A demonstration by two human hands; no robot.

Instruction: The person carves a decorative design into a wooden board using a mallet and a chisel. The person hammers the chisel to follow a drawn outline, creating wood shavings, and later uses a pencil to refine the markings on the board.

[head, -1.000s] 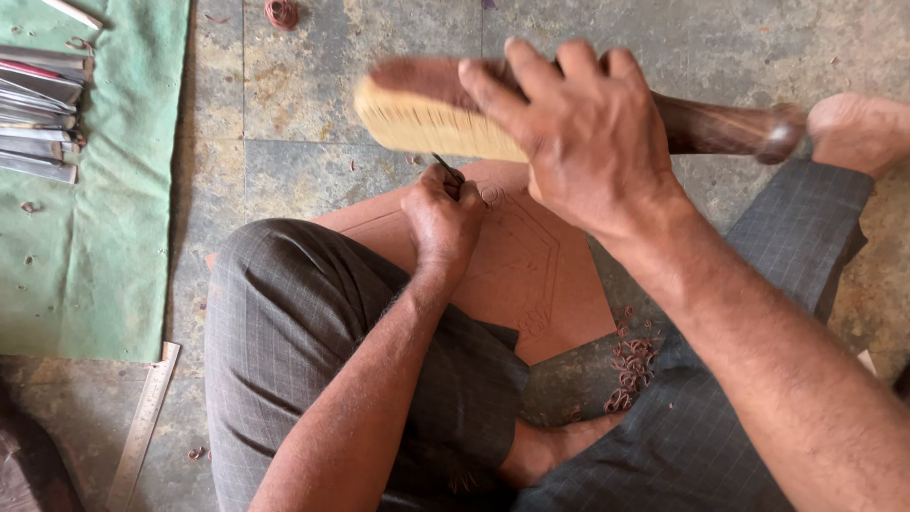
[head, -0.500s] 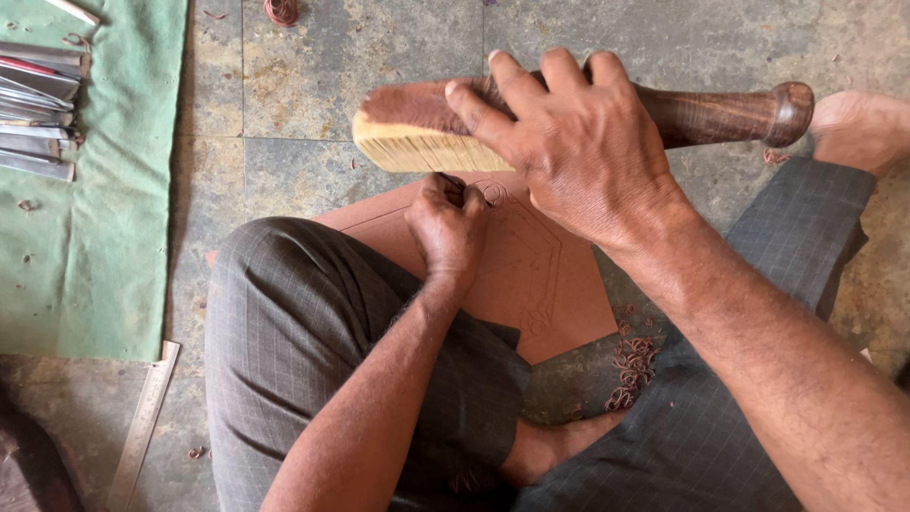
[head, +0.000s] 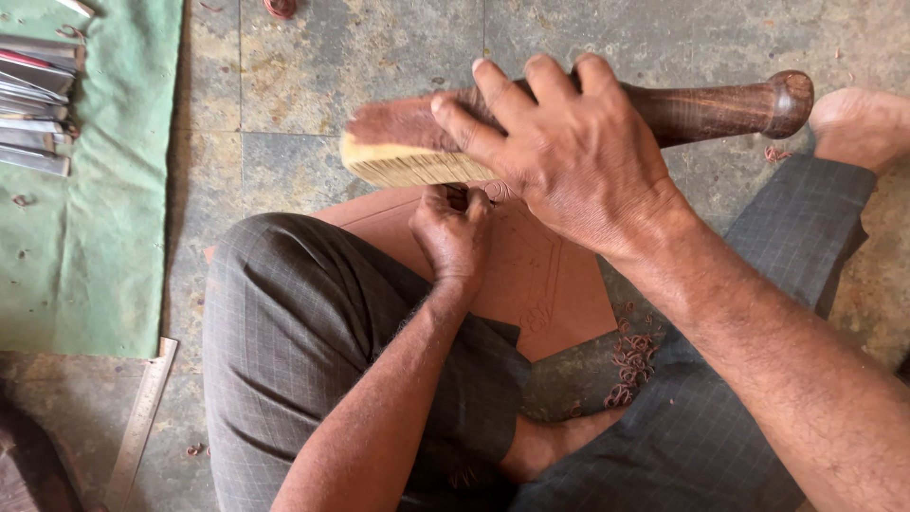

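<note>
Two hands are seen over a flat reddish-brown carved slab (head: 531,275). A thick brown wooden mallet (head: 588,128), judged heavy and rigid, is gripped mid-shaft above the slab by the right hand (head: 569,156); the left hand (head: 453,228) is clenched on something small, resting against the slab.

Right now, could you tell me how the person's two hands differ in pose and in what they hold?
The right hand lies spread, fingers wrapped over a wooden mallet; the left hand is a tight fist on a small tool, mostly hidden. The right hand is raised; the left hand presses on the reddish slab. Both are bare.
</note>
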